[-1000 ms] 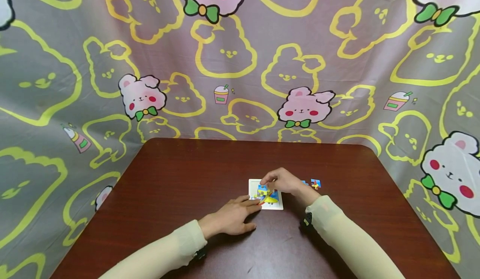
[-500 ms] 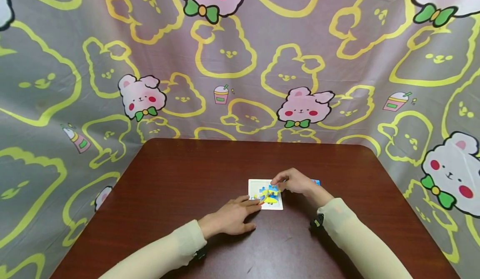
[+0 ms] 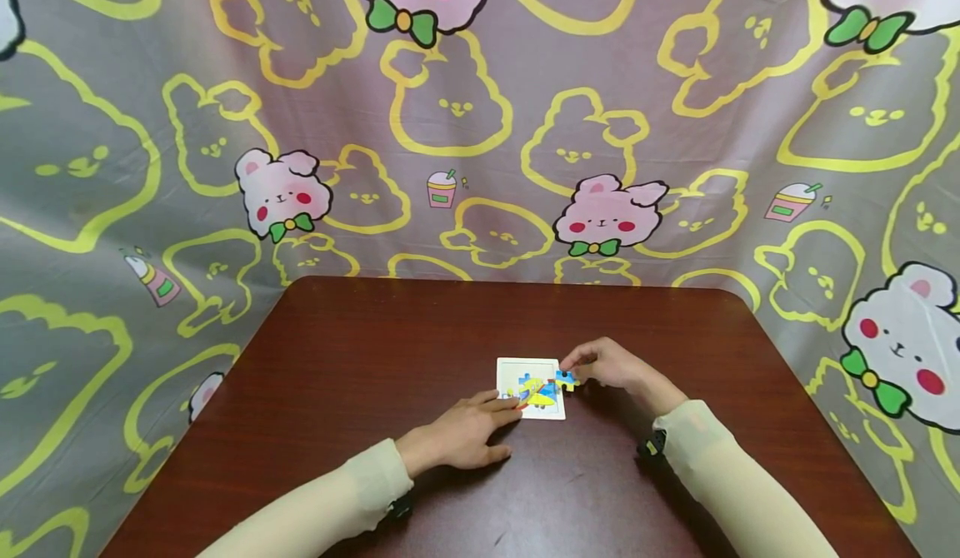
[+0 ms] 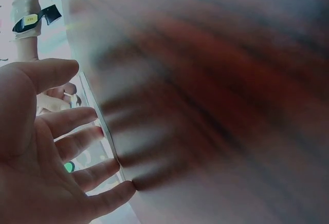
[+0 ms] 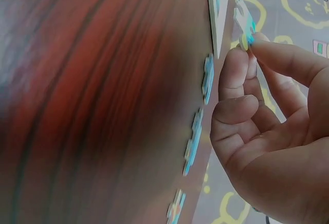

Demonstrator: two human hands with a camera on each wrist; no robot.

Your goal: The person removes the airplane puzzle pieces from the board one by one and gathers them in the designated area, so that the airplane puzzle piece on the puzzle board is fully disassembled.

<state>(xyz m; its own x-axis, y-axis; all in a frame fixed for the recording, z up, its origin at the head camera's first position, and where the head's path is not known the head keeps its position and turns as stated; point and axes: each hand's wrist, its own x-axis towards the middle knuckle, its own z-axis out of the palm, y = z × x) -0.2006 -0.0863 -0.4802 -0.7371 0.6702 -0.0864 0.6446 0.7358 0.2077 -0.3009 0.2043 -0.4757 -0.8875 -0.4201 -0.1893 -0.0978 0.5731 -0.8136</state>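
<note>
Between the fingertips of the right hand point(image 3: 611, 366), pinched: one puzzle piece point(image 5: 244, 21), thin, with knobbed edges, blue and yellow in the head view. It is held above the table point(image 3: 375, 337), apart from it. Seen from the head, it sits just left of the right hand, over the right edge of the puzzle board point(image 3: 509, 367).

Board: white-rimmed, flat, between the two hands. Partly filled with a yellow shape and blue areas; bare strip along its far side.

Close by the right hand, on the tabletop: loose puzzle pieces point(image 5: 193, 142), three visible in the right wrist view, spaced in a row. Head view: hidden by the hand.

Left of the board: left hand point(image 3: 465, 435), fingers straight and spread, thumb held apart, fingertips resting on the board's left edge.

Behind each hand, toward the wearer: pale sleeve point(image 3: 738, 466) and dark wristband point(image 3: 652, 444).

Well beyond both hands, past the table's far edge: grey cloth point(image 3: 510, 67), printed with yellow outlines and pink-cheeked rabbit heads.
</note>
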